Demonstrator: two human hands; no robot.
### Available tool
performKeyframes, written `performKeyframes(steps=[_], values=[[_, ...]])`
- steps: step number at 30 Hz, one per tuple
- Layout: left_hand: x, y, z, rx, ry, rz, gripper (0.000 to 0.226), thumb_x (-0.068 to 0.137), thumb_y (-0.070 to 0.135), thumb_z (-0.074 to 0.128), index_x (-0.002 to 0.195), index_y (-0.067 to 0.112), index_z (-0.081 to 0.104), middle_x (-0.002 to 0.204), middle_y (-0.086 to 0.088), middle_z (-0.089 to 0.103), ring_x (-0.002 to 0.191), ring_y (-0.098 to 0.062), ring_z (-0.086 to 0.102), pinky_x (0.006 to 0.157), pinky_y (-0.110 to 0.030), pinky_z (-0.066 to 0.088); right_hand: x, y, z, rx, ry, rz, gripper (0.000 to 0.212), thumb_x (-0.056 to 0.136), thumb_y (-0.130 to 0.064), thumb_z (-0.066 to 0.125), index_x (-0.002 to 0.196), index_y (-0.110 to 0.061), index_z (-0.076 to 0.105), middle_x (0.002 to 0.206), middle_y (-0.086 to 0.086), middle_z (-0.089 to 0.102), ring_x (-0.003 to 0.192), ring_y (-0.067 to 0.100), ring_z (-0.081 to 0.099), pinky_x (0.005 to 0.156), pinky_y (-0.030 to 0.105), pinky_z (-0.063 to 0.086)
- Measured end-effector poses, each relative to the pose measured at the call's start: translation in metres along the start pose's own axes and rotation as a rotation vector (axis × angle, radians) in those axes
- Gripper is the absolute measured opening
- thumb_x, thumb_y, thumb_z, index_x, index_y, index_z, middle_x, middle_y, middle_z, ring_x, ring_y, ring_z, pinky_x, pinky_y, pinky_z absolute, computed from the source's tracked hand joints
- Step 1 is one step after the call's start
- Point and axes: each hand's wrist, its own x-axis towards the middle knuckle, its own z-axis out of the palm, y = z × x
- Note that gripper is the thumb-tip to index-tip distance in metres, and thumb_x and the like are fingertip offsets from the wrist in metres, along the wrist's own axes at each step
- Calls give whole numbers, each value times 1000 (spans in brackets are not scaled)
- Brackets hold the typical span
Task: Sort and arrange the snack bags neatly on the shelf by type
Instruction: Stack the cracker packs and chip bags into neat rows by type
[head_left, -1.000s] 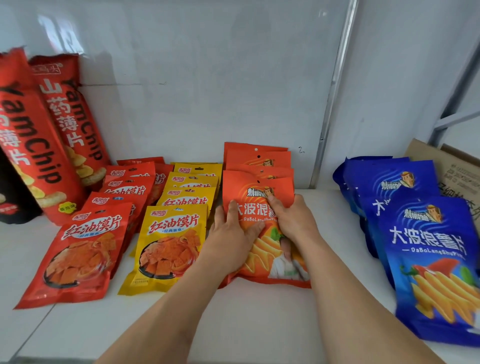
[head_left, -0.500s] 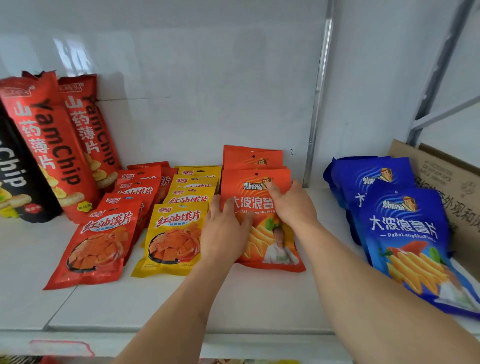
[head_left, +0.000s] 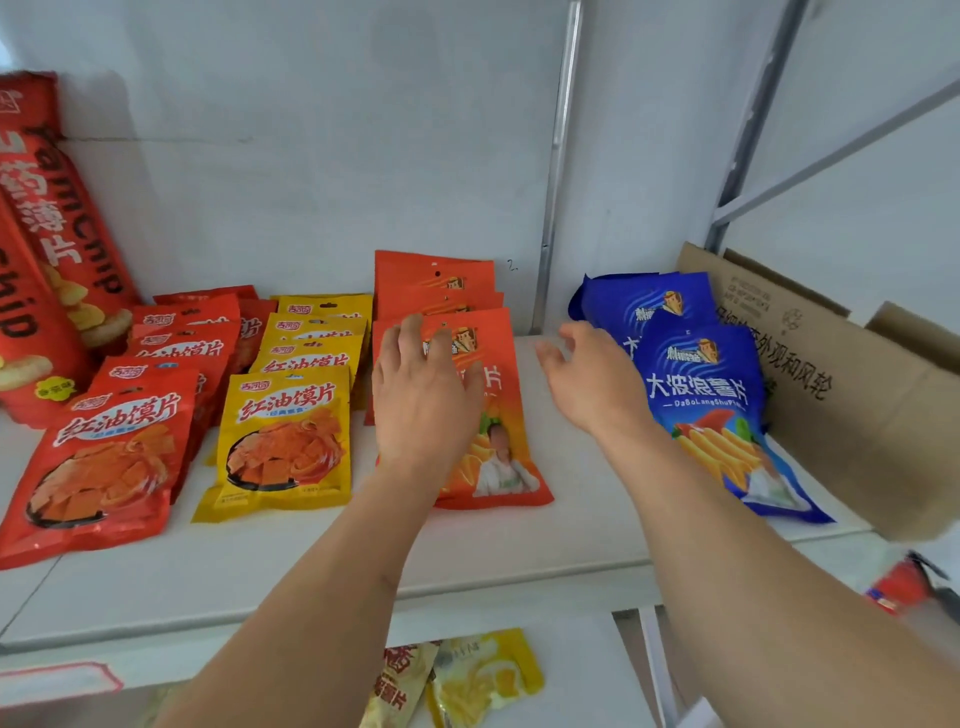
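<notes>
Two bare forearms reach in from the near edge over the white shelf (head_left: 519, 551). The left hand (head_left: 423, 400) lies palm down on the front orange bag (head_left: 498, 415), fingers spread and nearly straight, pressing it rather than gripping. The right hand (head_left: 597, 382) hovers off to the right above bare shelf, fingers loosely spread and holding nothing, just short of the blue bags (head_left: 701, 384). Half a second ago that hand pinched the orange bag's top edge; it has since let go and swung right. The glossy, flat, crinkled pouches lie in overlapping rows: red bags (head_left: 109, 457), yellow bags (head_left: 285, 436), orange, then blue. Farther back, tall red YamChip bags (head_left: 57, 244) lean on the smooth white wall, and a brown cardboard box (head_left: 852, 395) stands at the right.
</notes>
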Motion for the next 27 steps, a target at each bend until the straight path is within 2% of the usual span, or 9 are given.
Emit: performKeyframes(steps=[3, 6, 8, 12, 14, 16, 20, 24, 27], values=[[-3, 29, 12, -58, 39, 111, 45, 90, 32, 61, 125, 4, 65, 145, -20, 50, 137, -44, 41, 110, -52, 37, -5, 25, -22, 18, 69, -18, 37, 102, -41, 45, 128, -17, 57, 122, 5, 63, 108, 24, 59, 85, 36, 48], [-5, 64, 27, -169, -30, 126, 45, 93, 32, 59, 128, 4, 62, 144, -19, 49, 135, -41, 42, 113, -45, 31, -8, 56, -42, 50, 166, -44, 29, 102, -37, 44, 115, -17, 61, 107, 2, 65, 93, 18, 58, 75, 33, 46], [-6, 91, 36, -317, -152, 51, 46, 98, 33, 57, 137, 9, 55, 149, -11, 43, 139, -31, 38, 115, -36, 26, -8, 81, -55, 91, 235, -17, 29, 101, -36, 46, 116, -18, 63, 110, 2, 65, 98, 20, 59, 79, 35, 47], [-6, 135, 64, -666, -361, -251, 59, 98, 44, 58, 147, 18, 42, 154, -2, 37, 137, -19, 43, 110, -38, 43, -6, 134, -69, 111, 245, 111, 40, 99, -41, 50, 132, -20, 56, 131, 6, 57, 119, 25, 53, 94, 39, 46], [-6, 152, 79, -861, -430, -421, 69, 96, 49, 60, 152, 19, 33, 155, -1, 37, 126, -14, 50, 86, -26, 57, -5, 154, -68, 118, 182, 168, 48, 98, -43, 52, 139, -18, 49, 139, 8, 51, 126, 27, 48, 101, 42, 46], [-7, 167, 90, -958, -456, -528, 77, 94, 50, 62, 155, 18, 27, 149, -1, 42, 116, -11, 55, 66, -15, 52, -4, 168, -64, 131, 132, 185, 58, 97, -45, 54, 145, -16, 41, 145, 9, 45, 132, 27, 43, 105, 43, 43], [-4, 181, 110, -1044, -405, -571, 48, 93, 47, 64, 130, 24, 42, 119, 4, 62, 92, -9, 69, 58, -15, 54, 4, 178, -54, 202, 114, 232, 75, 94, -50, 57, 153, -16, 26, 156, 7, 33, 141, 25, 34, 112, 47, 39], [8, 180, 120, -1028, -346, -557, 30, 98, 43, 58, 120, 24, 49, 109, 6, 68, 96, -14, 72, 63, -19, 58, 20, 179, -50, 302, 114, 294, 84, 89, -53, 62, 154, -17, 21, 154, 7, 36, 140, 26, 38, 108, 49, 43], [16, 174, 126, -961, -397, -560, 34, 100, 47, 54, 119, 19, 54, 109, 1, 72, 94, -15, 73, 69, -25, 59, 31, 181, -50, 319, 94, 298, 82, 89, -52, 63, 153, -16, 25, 152, 9, 37, 138, 27, 40, 105, 50, 46]])
